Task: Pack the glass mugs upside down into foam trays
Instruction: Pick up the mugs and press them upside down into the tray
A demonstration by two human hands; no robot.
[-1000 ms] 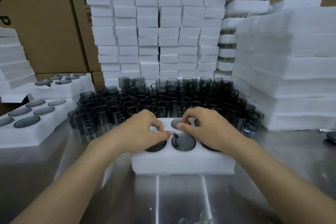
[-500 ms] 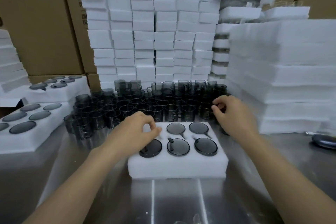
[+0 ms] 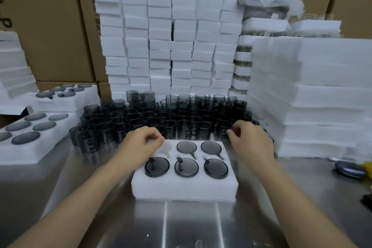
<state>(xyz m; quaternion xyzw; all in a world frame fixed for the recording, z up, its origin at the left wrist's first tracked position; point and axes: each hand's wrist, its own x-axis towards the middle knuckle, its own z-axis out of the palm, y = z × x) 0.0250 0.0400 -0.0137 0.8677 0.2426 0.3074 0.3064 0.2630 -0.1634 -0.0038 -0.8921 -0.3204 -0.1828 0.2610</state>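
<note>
A white foam tray [image 3: 185,189] lies on the steel table in front of me. Five smoky glass mugs sit upside down in it, for example the front middle mug [image 3: 186,167]. The back left slot [image 3: 165,148] is empty. My left hand [image 3: 141,144] hovers over that corner with its fingers curled and nothing in them. Behind the tray stands a dense cluster of upright loose mugs [image 3: 161,119]. My right hand [image 3: 250,140] is at the cluster's front right, fingertips against the rim of one mug [image 3: 221,129]. Whether it grips that mug is unclear.
Filled foam trays [image 3: 30,147] sit on the left. A wall of foam blocks [image 3: 171,46] stands at the back, with cardboard boxes [image 3: 50,26] behind it. Tall foam stacks [image 3: 312,96] rise close on the right. A dark oval object [image 3: 350,169] lies on the table's right side.
My right hand left the tray's middle and went to the loose mugs at the right. My left hand lifted off the front left mug and drew back toward the empty slot.
</note>
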